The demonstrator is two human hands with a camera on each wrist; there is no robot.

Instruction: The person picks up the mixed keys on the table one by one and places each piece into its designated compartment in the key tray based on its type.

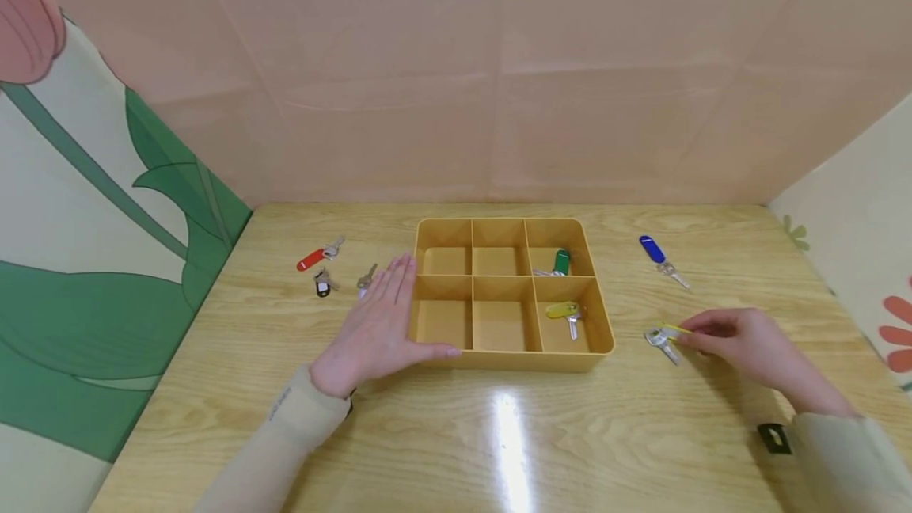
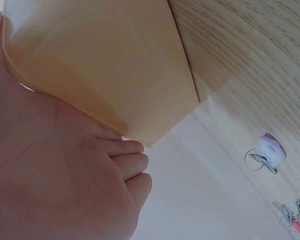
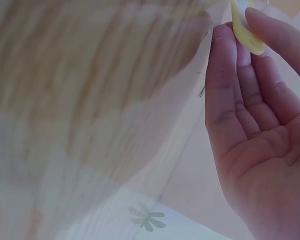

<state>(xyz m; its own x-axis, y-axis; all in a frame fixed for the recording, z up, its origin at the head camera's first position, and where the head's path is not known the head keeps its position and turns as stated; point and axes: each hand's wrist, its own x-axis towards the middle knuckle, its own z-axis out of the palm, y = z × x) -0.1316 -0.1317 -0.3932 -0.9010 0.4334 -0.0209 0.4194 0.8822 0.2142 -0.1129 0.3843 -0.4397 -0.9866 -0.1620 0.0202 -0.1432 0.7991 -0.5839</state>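
Note:
My right hand (image 1: pixel 741 343) pinches a yellow key tag (image 3: pixel 247 37) between thumb and fingers, to the right of the organizer. A silver key (image 1: pixel 664 344) hangs from that tag, close to the tabletop. My left hand (image 1: pixel 378 331) rests against the left side of the tan compartment organizer (image 1: pixel 499 360). Its fingers lie straight along the left rim, and the thumb stretches along the front rim. Inside the organizer, a green-tagged key (image 1: pixel 561 262) lies in the back right compartment. Another yellow-tagged key (image 1: pixel 564 309) occupies the front right one.
Left of the organizer lie a red-tagged key (image 1: pixel 310 260), a black-tagged key (image 1: pixel 323 288) and a pale-tagged key (image 2: pixel 271 151), partly behind my left hand in the head view. A blue-tagged key (image 1: pixel 651 248) sits at the back right. Patterned walls enclose the wooden table (image 1: pixel 399 450).

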